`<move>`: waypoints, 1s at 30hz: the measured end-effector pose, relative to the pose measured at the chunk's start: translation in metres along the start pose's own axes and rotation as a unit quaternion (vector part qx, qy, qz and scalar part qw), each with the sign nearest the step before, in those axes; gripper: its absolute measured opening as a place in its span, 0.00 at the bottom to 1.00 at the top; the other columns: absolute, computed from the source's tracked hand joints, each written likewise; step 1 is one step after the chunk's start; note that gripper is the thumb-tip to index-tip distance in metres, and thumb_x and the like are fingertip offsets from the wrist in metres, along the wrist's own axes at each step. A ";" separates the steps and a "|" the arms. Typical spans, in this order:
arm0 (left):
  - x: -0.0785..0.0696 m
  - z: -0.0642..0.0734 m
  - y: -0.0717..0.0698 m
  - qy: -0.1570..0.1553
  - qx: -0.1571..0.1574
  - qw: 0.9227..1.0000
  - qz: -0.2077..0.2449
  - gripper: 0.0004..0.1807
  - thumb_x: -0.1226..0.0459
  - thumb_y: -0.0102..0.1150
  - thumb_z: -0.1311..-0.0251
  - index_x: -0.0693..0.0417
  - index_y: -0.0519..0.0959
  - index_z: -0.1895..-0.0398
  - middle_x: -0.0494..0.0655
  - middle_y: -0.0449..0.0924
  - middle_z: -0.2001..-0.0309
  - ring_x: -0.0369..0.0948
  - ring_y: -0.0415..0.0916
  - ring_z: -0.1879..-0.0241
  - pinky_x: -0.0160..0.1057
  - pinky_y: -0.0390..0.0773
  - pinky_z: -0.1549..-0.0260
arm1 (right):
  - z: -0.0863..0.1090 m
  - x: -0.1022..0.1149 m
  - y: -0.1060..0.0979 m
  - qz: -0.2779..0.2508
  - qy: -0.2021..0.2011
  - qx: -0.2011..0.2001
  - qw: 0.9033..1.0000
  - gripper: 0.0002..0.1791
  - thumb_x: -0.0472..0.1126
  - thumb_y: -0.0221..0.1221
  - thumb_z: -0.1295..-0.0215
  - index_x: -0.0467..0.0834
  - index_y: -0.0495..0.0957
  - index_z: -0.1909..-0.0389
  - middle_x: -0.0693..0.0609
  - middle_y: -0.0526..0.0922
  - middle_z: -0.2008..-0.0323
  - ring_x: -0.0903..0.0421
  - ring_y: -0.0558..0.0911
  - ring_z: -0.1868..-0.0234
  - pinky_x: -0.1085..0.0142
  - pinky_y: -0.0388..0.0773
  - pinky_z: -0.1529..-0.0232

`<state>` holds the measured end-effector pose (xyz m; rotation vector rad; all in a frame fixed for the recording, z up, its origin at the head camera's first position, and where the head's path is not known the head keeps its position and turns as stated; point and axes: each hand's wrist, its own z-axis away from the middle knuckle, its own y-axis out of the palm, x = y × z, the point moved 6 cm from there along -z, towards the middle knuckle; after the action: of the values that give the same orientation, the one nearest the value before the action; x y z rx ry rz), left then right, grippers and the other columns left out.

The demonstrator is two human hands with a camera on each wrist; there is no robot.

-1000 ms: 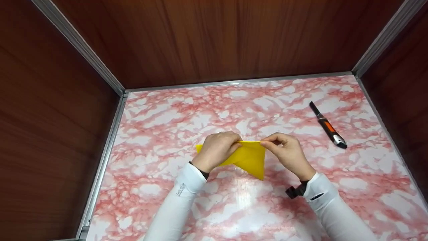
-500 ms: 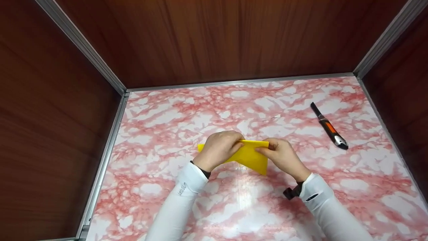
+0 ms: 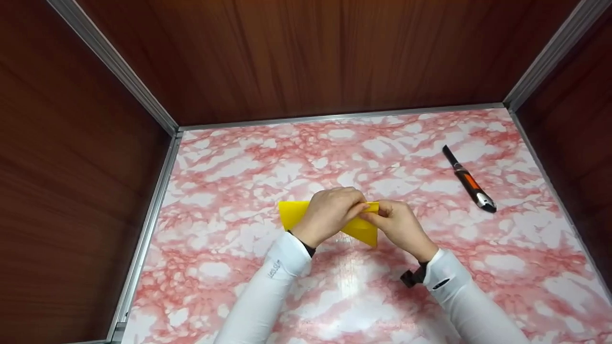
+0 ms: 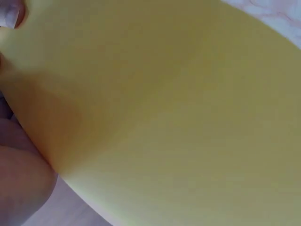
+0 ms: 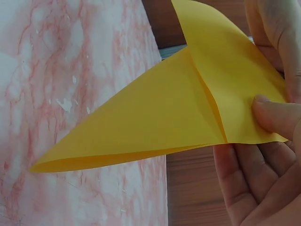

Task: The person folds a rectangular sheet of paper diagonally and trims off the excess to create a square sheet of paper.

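A sheet of yellow paper (image 3: pixel 294 213) is held up between both hands in the head view, its upper edge folded over in a strip. My left hand (image 3: pixel 332 215) grips that folded edge right of the middle, thumb towards me. Close beside it, my right hand (image 3: pixel 404 228) pinches the right end. In the right wrist view the paper (image 5: pixel 136 117) narrows to a looped point at the left, with a flap folded across it; the right thumb (image 5: pixel 277 115) presses on the flap, fingers behind. The paper (image 4: pixel 164 113) nearly fills the left wrist view.
A utility knife (image 3: pixel 471 181) with a black blade and an orange-marked handle lies on the right of the table (image 3: pixel 229 267), which has a red and white marbled top. Dark wooden panels (image 3: pixel 334 57) with metal edging stand at the back and sides.
My left hand has moved right along the folded edge, close to my right hand, uncovering more of the paper's left end. My right hand has shifted from the corner to grip the folded strip.
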<state>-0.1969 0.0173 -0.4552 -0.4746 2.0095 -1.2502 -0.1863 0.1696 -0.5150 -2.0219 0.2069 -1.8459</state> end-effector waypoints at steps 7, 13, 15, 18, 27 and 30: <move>0.008 0.005 -0.003 -0.001 0.050 0.999 -0.019 0.17 0.48 0.44 0.20 0.40 0.83 0.58 0.30 0.77 0.69 0.32 0.72 0.71 0.36 0.75 0.68 | 0.004 0.006 -0.005 0.042 -0.017 -0.020 0.999 0.09 0.47 0.71 0.36 0.44 0.88 0.69 0.55 0.80 0.78 0.58 0.69 0.79 0.69 0.67 0.74; 0.012 0.009 -0.005 0.000 0.060 0.998 -0.022 0.18 0.49 0.42 0.19 0.42 0.81 0.59 0.32 0.76 0.71 0.34 0.71 0.73 0.37 0.75 0.69 | 0.004 0.011 -0.005 0.056 -0.041 -0.025 0.997 0.08 0.44 0.72 0.37 0.44 0.88 0.66 0.56 0.82 0.76 0.57 0.72 0.77 0.70 0.69 0.73; 0.012 0.009 -0.006 0.008 0.053 0.998 -0.025 0.18 0.48 0.43 0.19 0.43 0.81 0.60 0.32 0.75 0.73 0.34 0.70 0.74 0.36 0.74 0.70 | 0.005 0.010 -0.004 0.047 -0.033 -0.021 0.998 0.08 0.45 0.72 0.37 0.44 0.88 0.66 0.56 0.83 0.75 0.57 0.73 0.77 0.70 0.69 0.73; 0.013 0.011 -0.007 0.020 0.044 0.998 -0.029 0.17 0.48 0.44 0.20 0.44 0.80 0.59 0.33 0.74 0.73 0.34 0.70 0.75 0.35 0.74 0.70 | 0.004 0.008 -0.004 0.042 -0.018 -0.017 0.999 0.09 0.47 0.72 0.37 0.45 0.88 0.65 0.55 0.82 0.76 0.58 0.71 0.78 0.69 0.68 0.73; 0.016 0.013 -0.010 0.011 0.055 0.998 -0.015 0.12 0.50 0.55 0.25 0.47 0.80 0.59 0.34 0.76 0.71 0.35 0.71 0.74 0.35 0.74 0.70 | 0.006 0.006 -0.004 0.038 -0.010 -0.007 0.999 0.11 0.48 0.71 0.36 0.44 0.87 0.67 0.54 0.78 0.79 0.61 0.64 0.81 0.70 0.64 0.78; 0.017 0.013 -0.011 -0.005 0.059 0.998 -0.007 0.12 0.51 0.58 0.26 0.47 0.80 0.60 0.35 0.76 0.72 0.36 0.70 0.75 0.36 0.74 0.71 | 0.006 0.006 -0.002 0.035 -0.014 -0.003 0.999 0.10 0.48 0.71 0.36 0.45 0.87 0.66 0.54 0.79 0.78 0.60 0.67 0.80 0.70 0.65 0.76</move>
<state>-0.1994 -0.0070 -0.4557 -0.4369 1.9146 -1.3641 -0.1801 0.1709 -0.5089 -2.0165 0.2724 -1.7758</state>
